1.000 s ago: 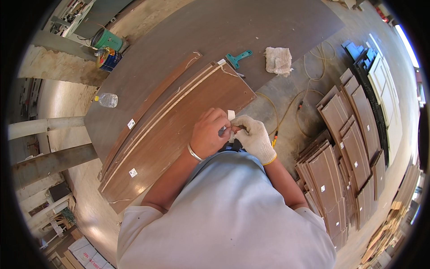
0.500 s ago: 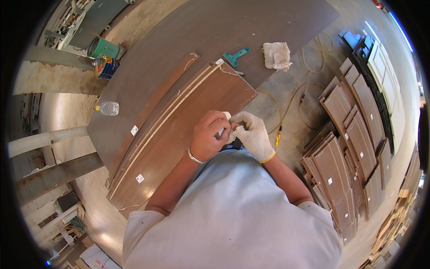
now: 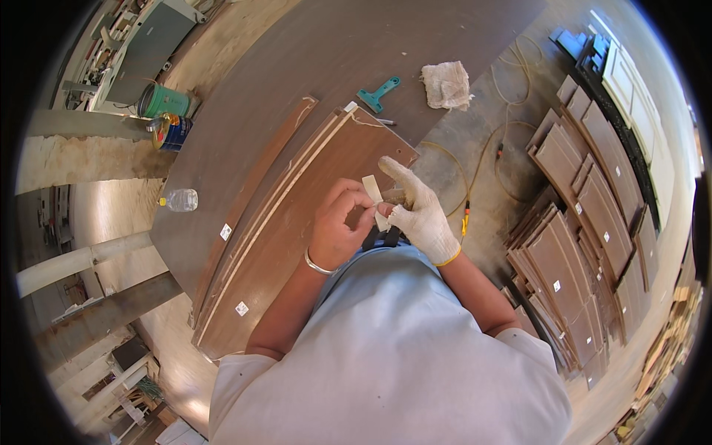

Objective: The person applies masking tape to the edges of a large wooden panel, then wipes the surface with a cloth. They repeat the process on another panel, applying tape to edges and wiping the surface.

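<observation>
In front of my waist both hands meet at a short, pale cream strip that looks like tape or paper. My left hand is bare, with a silver bangle at the wrist, and pinches the strip between thumb and fingers. A whitish knit glove with a yellow cuff covers my right hand. Its index finger points up and away, while the thumb presses at the strip's lower part; the other fingers are partly hidden. Beneath and beyond my hands lies a brown wooden panel with a white sticker.
On the dark table lie a teal scraper, a folded cloth, a narrow brown board and a clear bottle. Stacked brown panels stand at right. A yellow hose crosses the floor.
My right index finger has straightened and lifted away from the left hand. More of the pale strip now shows between the hands. The whole view has shifted slightly.
</observation>
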{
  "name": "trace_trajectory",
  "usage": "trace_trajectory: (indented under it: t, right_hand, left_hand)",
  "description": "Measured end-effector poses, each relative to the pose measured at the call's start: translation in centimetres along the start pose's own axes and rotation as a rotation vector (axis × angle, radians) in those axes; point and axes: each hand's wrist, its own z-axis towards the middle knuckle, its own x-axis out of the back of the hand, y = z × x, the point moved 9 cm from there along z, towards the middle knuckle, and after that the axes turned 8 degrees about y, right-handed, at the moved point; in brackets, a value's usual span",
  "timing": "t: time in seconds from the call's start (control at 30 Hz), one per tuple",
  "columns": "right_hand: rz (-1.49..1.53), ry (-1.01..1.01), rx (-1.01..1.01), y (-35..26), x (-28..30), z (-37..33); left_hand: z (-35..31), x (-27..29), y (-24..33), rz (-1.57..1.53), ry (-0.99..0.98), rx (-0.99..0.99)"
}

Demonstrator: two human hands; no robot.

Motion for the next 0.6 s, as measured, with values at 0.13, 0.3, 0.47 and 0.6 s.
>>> trace_trajectory:
  t: [0.13, 0.3, 0.47, 0.6]
  right_hand:
    - [-0.091, -0.036, 0.001, 0.1, 0.4, 0.3]
    - [-0.033, -0.031, -0.024, 0.9, 0.4, 0.3]
    - [0.138, 0.061, -0.069, 1.7, 0.8, 0.3]
    - [0.208, 0.138, -0.176, 2.7, 1.1, 0.4]
  left_hand:
    - [0.4, -0.4, 0.3, 0.025, -0.036, 0.005]
    - [0.8, -0.8, 0.5, 0.074, -0.064, 0.001]
    - [0.8, -1.7, 1.9, 0.186, -0.066, -0.186]
    - [0.3, -2.1, 2.5, 0.2, -0.074, -0.256]
